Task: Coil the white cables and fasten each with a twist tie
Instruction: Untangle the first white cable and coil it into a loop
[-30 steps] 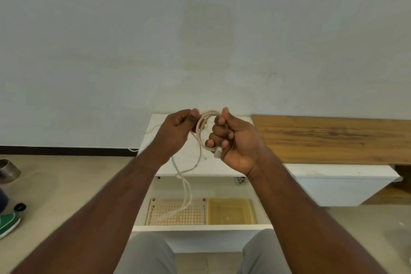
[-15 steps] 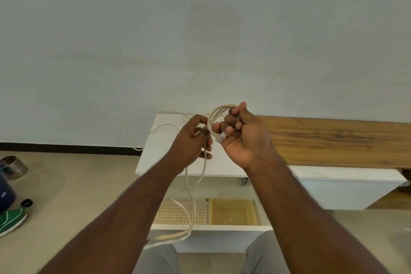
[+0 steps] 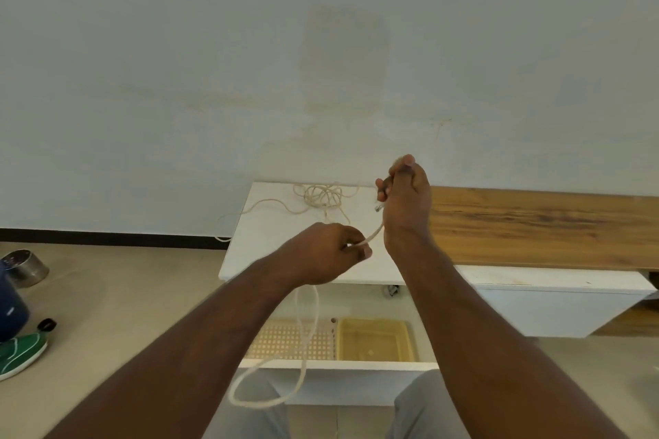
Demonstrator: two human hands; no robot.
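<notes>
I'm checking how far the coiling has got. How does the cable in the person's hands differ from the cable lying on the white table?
The white cable held in the hands is in the air, stretched between the left hand and right hand, its slack hanging in one long loop; the loose white cable on the white table lies untouched in a tangled heap, one strand trailing off the left edge of the white table. Both are thin and off-white, and no twist tie shows on either.
</notes>
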